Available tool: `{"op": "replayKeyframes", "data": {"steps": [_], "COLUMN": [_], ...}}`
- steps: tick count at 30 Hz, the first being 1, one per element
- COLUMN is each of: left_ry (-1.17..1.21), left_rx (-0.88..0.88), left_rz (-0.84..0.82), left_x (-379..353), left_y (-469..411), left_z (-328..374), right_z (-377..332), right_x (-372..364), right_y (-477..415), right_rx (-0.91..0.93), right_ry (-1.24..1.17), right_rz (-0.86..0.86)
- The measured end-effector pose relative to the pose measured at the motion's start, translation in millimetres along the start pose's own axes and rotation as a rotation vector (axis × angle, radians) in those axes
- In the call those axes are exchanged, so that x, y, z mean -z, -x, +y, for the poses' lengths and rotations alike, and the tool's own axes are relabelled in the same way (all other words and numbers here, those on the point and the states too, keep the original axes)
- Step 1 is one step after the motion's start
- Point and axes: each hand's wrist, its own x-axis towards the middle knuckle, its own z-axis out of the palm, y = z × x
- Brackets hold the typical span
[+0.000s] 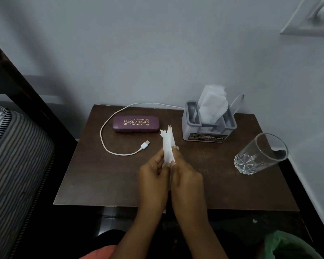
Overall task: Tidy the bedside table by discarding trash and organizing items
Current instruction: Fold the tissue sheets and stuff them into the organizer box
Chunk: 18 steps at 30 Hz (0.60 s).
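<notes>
The fingers (pixel 159 158) of the left hand (pixel 153 176) and those of the right hand (pixel 187 180) are curled toward each other and pinch the lower part of a white tissue (pixel 168 146) between them. The two hands meet side by side over the middle of the surface (pixel 101 184). The tissue stands up from the grip as a narrow, creased strip with a ragged top edge, held in the air above the dark brown wood and touching nothing else.

Just beyond the tissue, to the left, a purple case (pixel 136 124) with gold lettering lies flat. A white cable (pixel 102 133) loops round its left end. Its USB plug (pixel 145 145) rests on the wood near the left fingers, and its other end runs along the back edge and passes behind a grey holder (pixel 208 130). The holder sits at the back right, near the wall (pixel 157 53), with white napkins (pixel 212 105) standing out of its middle slot.

A clear glass (pixel 260 156) is near the right edge, well apart from the hands. It looks tilted in this wide view, base toward the hands and mouth toward the right.

A bed (pixel 17 156) with striped bedding fills the left side. Below the front edge, at lower right, a small white scrap (pixel 254 220) lies on a dark area.
</notes>
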Motion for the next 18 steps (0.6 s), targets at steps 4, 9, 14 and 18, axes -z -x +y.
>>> {"op": "replayKeyframes", "data": {"steps": [4,9,14,18], "left_ry": [0.006,-0.021,0.130,-0.032], "left_rx": [-0.024,-0.102,-0.033,0.002], "left_rz": [0.005,-0.028,-0.095,-0.162], "left_x": [-0.7,-2.0,-7.7,-6.3], "left_y": [0.0,2.8,9.1,11.4], "left_z": [2.3,12.6,21.5,10.9], "right_z": [-0.4,0.1,1.7,6.5], "right_x": [-0.8,6.2,13.0,11.7], "right_y": [1.2,-0.8,-8.2,-12.2], "right_rx": [0.013,-0.020,-0.220,-0.300], "right_ry": [-0.045,-0.166,-0.587,-0.759], "right_rz": [-0.034,-0.048,-0.081,-0.114]}}
